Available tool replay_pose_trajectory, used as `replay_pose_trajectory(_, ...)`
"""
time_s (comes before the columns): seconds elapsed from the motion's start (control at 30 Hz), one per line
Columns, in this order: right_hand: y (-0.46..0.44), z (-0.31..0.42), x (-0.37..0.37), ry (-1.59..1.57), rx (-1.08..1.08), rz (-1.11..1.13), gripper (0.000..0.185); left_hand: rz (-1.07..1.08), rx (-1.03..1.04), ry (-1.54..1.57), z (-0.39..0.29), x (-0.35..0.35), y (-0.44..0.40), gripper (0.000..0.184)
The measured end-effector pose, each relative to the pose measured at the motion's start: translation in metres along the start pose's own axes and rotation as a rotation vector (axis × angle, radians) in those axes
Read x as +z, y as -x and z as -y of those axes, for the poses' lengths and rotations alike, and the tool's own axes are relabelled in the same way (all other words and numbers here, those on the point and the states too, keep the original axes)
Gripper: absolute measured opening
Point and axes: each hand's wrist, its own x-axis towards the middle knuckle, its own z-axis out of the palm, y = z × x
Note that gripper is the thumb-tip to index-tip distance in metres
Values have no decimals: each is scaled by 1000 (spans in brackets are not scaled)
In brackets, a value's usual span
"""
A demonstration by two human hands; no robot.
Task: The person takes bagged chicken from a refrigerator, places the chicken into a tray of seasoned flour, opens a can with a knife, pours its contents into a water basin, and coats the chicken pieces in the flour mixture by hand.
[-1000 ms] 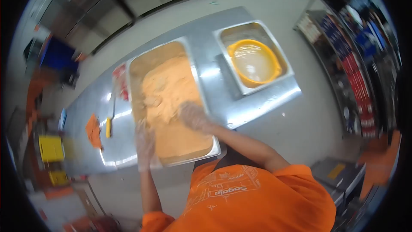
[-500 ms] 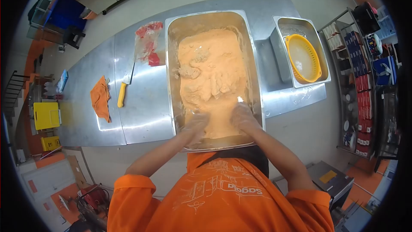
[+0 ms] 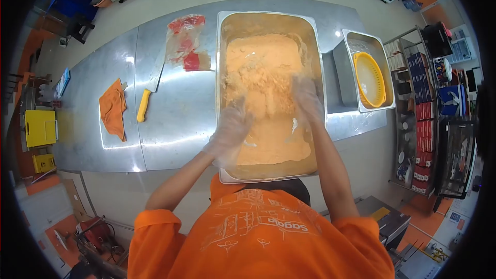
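A deep steel pan [image 3: 219, 72] holds a bed of orange, breadcrumb-like powder [image 3: 274, 147], with lumpy coated pieces [image 3: 266, 80] across its middle. Both of my hands are inside the pan and seem to wear clear plastic gloves. My left hand [image 3: 232, 124] is by the left wall, over the powder. Close to the right wall, beside the lumpy pieces, is my right hand [image 3: 307, 98]. Motion smears the fingers of both, so what they hold, if anything, does not show.
Left of the pan lie a red-and-clear plastic bag [image 3: 185, 41], a knife with a yellow handle [image 3: 144, 106] and an orange cloth [image 3: 113, 108]. On the right stands a smaller steel pan [image 3: 347, 85] containing a yellow strainer basket [image 3: 369, 80]. All rest on a steel table [image 3: 170, 124].
Both hands have moved from the near end of the pan farther in, along its side walls. The powder's middle is stirred up, and the view has shifted slightly.
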Motion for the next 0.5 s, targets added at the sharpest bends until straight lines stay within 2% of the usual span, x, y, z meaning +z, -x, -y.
replay_pose_trajectory(0.03,-32,-16,26,857,-406,-149,47,-112,31,137,-1,0,3,42)
replay_pose_trajectory(0.07,-65,-48,58,1106,-674,-302,42,-126,40,138,-3,-3,8,42)
replay_pose_trajectory(0.13,-131,-109,122,1619,-1090,-1007,38,-92,505,-342,-6,-10,21,52)
replay_pose_trajectory(0.2,-115,-113,143,1120,-1347,-872,34,-87,517,-282,2,-6,21,50)
replay_pose_trajectory(0.27,-75,-108,148,494,-1307,-343,29,-233,439,-181,2,-5,20,41)
replay_pose_trajectory(0.3,-67,-95,140,435,-1253,-259,28,-216,479,-162,0,-4,21,41)
replay_pose_trajectory(0.33,-58,-81,132,375,-1196,-181,28,-206,455,-198,-3,-7,22,40)
replay_pose_trajectory(0.43,-120,-30,96,-18,-541,-182,39,-264,450,-273,6,8,19,39)
replay_pose_trajectory(0.5,-145,-11,99,-171,-323,-171,44,-305,459,-321,11,8,22,39)
